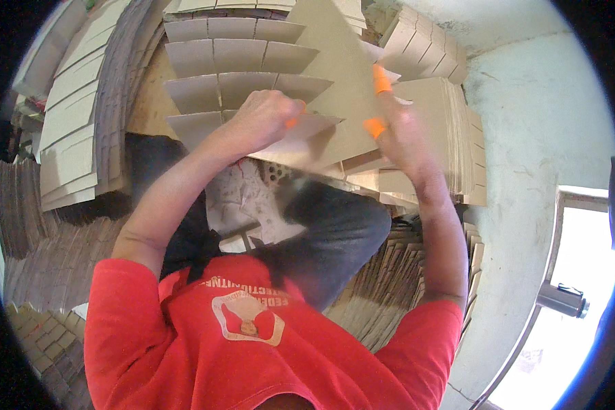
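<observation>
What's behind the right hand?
A cardboard stack shows beyond the right hand; whatever the hand and forearm cover of it cannot be seen.

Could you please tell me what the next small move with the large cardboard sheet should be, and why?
Probably ease the large cardboard sheet gently toward the row of cardboard strips with the right hand: that hand is at its right edge, the strips' ends face it, and the left hand is by the nearest strip. Whether they already interlock is unclear.
</observation>
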Demonstrator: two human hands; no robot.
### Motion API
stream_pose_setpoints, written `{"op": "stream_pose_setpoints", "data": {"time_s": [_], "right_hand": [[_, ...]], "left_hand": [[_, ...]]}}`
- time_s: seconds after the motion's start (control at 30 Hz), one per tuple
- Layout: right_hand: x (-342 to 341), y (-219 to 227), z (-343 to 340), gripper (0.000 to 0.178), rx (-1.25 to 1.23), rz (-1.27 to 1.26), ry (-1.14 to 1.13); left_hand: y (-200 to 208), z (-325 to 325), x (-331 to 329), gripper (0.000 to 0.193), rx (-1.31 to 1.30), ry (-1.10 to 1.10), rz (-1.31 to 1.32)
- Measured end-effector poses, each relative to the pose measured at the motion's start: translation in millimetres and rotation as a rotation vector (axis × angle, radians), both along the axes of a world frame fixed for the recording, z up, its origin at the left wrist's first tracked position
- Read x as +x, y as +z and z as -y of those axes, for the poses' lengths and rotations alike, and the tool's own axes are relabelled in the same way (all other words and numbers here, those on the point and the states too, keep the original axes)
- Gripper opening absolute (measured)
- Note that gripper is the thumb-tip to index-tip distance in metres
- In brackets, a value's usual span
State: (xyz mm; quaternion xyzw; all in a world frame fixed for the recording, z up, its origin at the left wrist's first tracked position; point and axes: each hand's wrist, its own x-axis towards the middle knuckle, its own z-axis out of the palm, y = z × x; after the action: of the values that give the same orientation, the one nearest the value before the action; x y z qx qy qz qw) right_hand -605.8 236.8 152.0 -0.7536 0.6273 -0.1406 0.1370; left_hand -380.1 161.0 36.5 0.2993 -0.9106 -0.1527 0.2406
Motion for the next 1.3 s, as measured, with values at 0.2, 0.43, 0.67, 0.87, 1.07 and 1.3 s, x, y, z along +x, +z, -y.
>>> {"op": "stream_pose_setpoints", "data": {"time_s": [0.2, 0.43, 0.67, 0.87, 1.07, 1.3], "right_hand": [[0.4, -69.9, 1.1, 0.076, 0.154, -0.235, 0.072], [-5.3, -26.7, -5.2, 0.045, 0.105, 0.57, -0.168], [-29.8, -94.2, -49.6, 0.025, -0.356, 0.05, -0.176], [-5.9, -129.3, -49.1, 0.052, -0.022, -0.351, -0.148], [-13.3, -146.7, -48.3, 0.042, -0.255, -0.049, -0.086], [-24.2, -124.3, -55.8, 0.029, -0.255, 0.189, -0.145]], "left_hand": [[9.3, -5.5, -4.4, 0.014, 0.044, 0.005, 0.068], [21.5, -32.7, -8.0, 0.033, -0.301, -0.086, -0.306], [24.0, -53.0, -31.9, 0.04, -0.335, -0.104, -0.318], [8.1, -11.0, -63.2, 0.03, -0.17, -0.287, -0.077], [17.2, -1.3, -61.6, 0.023, 0.035, -0.407, -0.13], [15.6, 4.9, -59.2, 0.028, 0.066, -0.437, -0.152]]}}
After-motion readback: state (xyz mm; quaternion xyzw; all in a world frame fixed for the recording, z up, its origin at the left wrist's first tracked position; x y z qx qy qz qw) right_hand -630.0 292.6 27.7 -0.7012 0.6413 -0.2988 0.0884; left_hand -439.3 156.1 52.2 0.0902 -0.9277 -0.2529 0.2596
